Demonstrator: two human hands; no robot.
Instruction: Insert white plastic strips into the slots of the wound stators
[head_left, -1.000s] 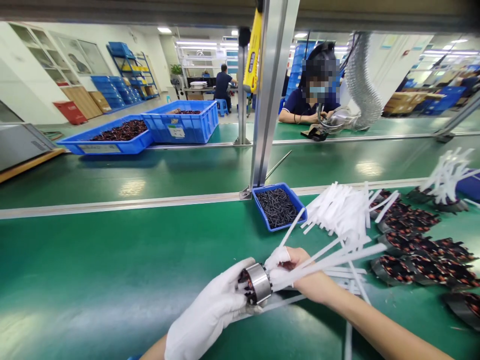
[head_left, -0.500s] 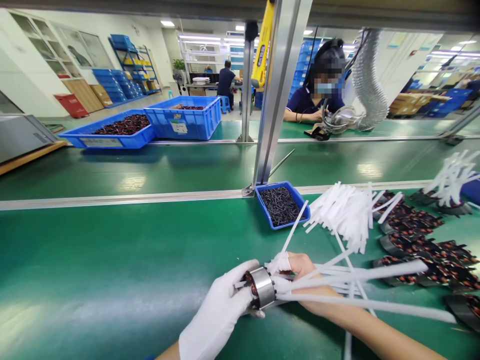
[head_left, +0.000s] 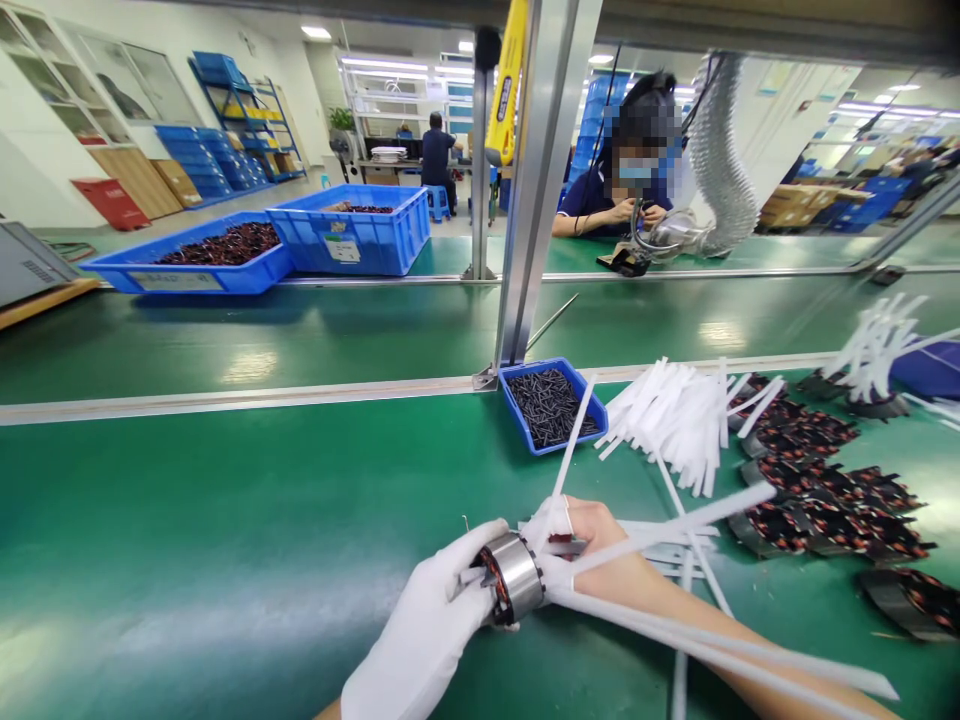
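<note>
My left hand, in a white glove, is wrapped round a small motor stator with a shiny steel ring and copper windings. My right hand, bare but for white finger cots, pinches at the stator's right face. Long white sleeving tubes fan out from the stator to the right and upward, some crossing my right forearm. Both hands hover just above the green belt near its front edge.
A small blue tray of black pins sits behind my hands beside a metal post. A pile of white tubes and several wound stators lie to the right. Blue bins stand far left. A person works opposite.
The stator has stayed between my hands. The white tubes have swung: the long ones now point lower to the right, across my forearm. The view has shifted slightly.
</note>
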